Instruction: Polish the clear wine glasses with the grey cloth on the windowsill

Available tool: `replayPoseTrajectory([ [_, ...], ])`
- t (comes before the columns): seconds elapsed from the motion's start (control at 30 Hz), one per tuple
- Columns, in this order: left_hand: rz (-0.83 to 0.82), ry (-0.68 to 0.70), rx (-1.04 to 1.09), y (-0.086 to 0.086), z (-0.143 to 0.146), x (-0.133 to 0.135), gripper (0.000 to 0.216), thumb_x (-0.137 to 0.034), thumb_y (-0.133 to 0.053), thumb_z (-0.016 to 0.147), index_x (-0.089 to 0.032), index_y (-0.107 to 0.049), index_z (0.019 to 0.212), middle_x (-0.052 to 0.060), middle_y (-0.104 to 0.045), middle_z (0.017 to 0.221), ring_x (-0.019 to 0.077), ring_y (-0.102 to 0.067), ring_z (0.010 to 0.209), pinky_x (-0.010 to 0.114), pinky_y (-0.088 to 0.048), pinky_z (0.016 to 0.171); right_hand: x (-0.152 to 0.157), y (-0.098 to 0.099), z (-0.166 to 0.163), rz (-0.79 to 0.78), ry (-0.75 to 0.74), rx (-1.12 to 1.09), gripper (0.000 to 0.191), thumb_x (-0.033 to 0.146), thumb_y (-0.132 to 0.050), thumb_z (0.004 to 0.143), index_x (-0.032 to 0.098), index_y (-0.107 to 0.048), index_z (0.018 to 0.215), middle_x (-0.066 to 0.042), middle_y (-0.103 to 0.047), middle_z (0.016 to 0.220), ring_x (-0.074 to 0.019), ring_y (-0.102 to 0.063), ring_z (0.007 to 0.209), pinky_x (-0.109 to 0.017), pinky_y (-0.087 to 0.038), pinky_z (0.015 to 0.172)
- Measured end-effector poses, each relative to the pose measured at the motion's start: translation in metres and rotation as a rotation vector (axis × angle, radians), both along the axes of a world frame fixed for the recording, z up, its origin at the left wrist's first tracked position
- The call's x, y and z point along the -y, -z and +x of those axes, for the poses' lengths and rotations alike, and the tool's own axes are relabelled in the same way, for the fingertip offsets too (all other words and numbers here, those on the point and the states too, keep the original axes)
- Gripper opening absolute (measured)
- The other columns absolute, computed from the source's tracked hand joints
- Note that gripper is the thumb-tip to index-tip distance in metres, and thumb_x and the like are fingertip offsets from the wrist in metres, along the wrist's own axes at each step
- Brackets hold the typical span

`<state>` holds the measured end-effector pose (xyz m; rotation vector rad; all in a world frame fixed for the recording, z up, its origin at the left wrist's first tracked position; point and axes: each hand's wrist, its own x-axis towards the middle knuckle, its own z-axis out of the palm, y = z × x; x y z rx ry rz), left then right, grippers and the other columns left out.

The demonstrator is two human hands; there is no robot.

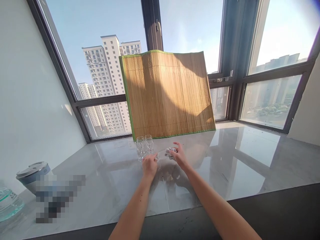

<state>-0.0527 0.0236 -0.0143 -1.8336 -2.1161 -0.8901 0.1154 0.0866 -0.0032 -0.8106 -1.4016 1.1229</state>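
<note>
My left hand (150,164) is closed on a clear glass (162,151), of which only a faint curved outline shows between my two hands. Most of that glass is hidden, so its exact shape is hard to make out. Held in my right hand (179,155) is a crumpled greyish-white cloth (170,153), close to the glass; the index finger sticks out above it. Just left of my left hand, several small stemmed glasses (140,145) stand upright in a tight group on the grey stone sill (112,190).
A bamboo mat (170,95) with green edging leans against the window behind the glasses. At the left stand a lidded cup (32,175) and a clear bottle (10,203), beside a blurred-out patch. The sill's front edge runs below my forearms.
</note>
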Motion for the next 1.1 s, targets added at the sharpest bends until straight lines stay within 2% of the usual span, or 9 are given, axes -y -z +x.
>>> replayPoseTrajectory([
  [0.2,-0.013,-0.053,-0.095,-0.005,-0.002,0.004,0.045,-0.006,-0.051,0.081,-0.031,-0.069,0.113,0.004,-0.069,0.088,0.0222,-0.059,0.095,0.034,-0.038,0.085,0.002,0.007,-0.001,0.031,-0.22,0.049,0.059,0.021,-0.054,0.062,0.021,-0.038,0.119,-0.004,-0.065,0.097,-0.017,-0.059,0.077,-0.028,-0.045,0.066],
  [0.33,0.029,-0.109,-0.095,-0.007,-0.001,0.007,0.044,-0.007,-0.051,0.082,-0.03,-0.069,0.114,0.004,-0.069,0.089,0.0222,-0.059,0.095,0.033,-0.037,0.084,-0.006,0.012,-0.004,0.034,-0.129,-0.01,0.056,0.02,-0.051,0.064,0.023,-0.036,0.118,-0.007,-0.065,0.103,-0.0233,-0.057,0.102,-0.035,-0.045,0.08],
  [0.47,0.02,-0.081,-0.087,-0.008,0.0,0.007,0.041,-0.011,-0.052,0.084,-0.03,-0.067,0.117,0.003,-0.069,0.09,0.0216,-0.059,0.094,0.033,-0.037,0.082,-0.011,0.016,-0.008,0.074,-0.042,-0.033,0.064,0.025,-0.051,0.069,0.025,-0.024,0.127,-0.007,-0.058,0.111,-0.0196,-0.057,0.086,-0.035,-0.047,0.074],
  [0.57,-0.015,-0.052,-0.086,-0.007,0.001,0.006,0.042,-0.011,-0.052,0.084,-0.031,-0.067,0.117,0.003,-0.069,0.089,0.0215,-0.059,0.094,0.032,-0.037,0.081,-0.011,0.017,-0.009,0.157,0.16,-0.016,0.072,0.026,-0.057,0.068,0.027,-0.022,0.131,-0.011,-0.048,0.126,-0.0192,-0.054,0.091,-0.036,-0.047,0.074],
  [0.63,-0.021,-0.045,-0.085,-0.006,0.002,0.005,0.042,-0.011,-0.052,0.083,-0.031,-0.067,0.117,0.003,-0.069,0.09,0.0219,-0.059,0.094,0.033,-0.037,0.081,-0.009,0.015,-0.008,0.175,0.228,-0.004,0.072,0.028,-0.059,0.069,0.027,-0.023,0.132,-0.01,-0.051,0.12,-0.0194,-0.054,0.089,-0.035,-0.047,0.073],
  [0.77,0.021,-0.055,-0.095,-0.004,0.001,0.006,0.042,-0.009,-0.051,0.082,-0.03,-0.068,0.114,0.004,-0.07,0.09,0.0226,-0.059,0.094,0.033,-0.036,0.082,-0.004,0.008,-0.004,0.109,0.085,0.095,0.048,0.034,-0.06,0.071,0.021,-0.046,0.116,0.0,-0.059,0.079,-0.0155,-0.052,0.066,-0.029,-0.042,0.062],
  [0.83,0.049,-0.088,-0.101,-0.004,0.0,0.007,0.043,-0.008,-0.051,0.081,-0.03,-0.069,0.113,0.004,-0.069,0.088,0.0231,-0.058,0.094,0.034,-0.036,0.082,-0.002,0.006,-0.002,0.05,-0.021,0.111,0.043,0.033,-0.058,0.072,0.02,-0.05,0.112,0.001,-0.059,0.075,-0.014,-0.051,0.062,-0.027,-0.039,0.058],
  [0.97,0.069,-0.115,-0.123,-0.006,-0.003,0.007,0.044,-0.006,-0.051,0.079,-0.029,-0.071,0.11,0.005,-0.068,0.086,0.0235,-0.058,0.093,0.035,-0.035,0.083,-0.001,0.008,-0.001,-0.016,-0.269,0.082,0.066,0.021,-0.057,0.064,0.021,-0.041,0.127,-0.002,-0.065,0.092,-0.0133,-0.054,0.067,-0.024,-0.039,0.059],
  [1.1,0.048,-0.087,-0.154,-0.007,-0.002,0.008,0.044,-0.003,-0.051,0.076,-0.03,-0.074,0.103,0.005,-0.068,0.083,0.0232,-0.057,0.092,0.034,-0.035,0.083,-0.003,0.016,-0.001,0.017,-0.335,0.199,0.084,0.01,-0.056,0.051,0.021,-0.036,0.132,-0.001,-0.066,0.091,-0.0117,-0.052,0.064,-0.021,-0.036,0.055],
])
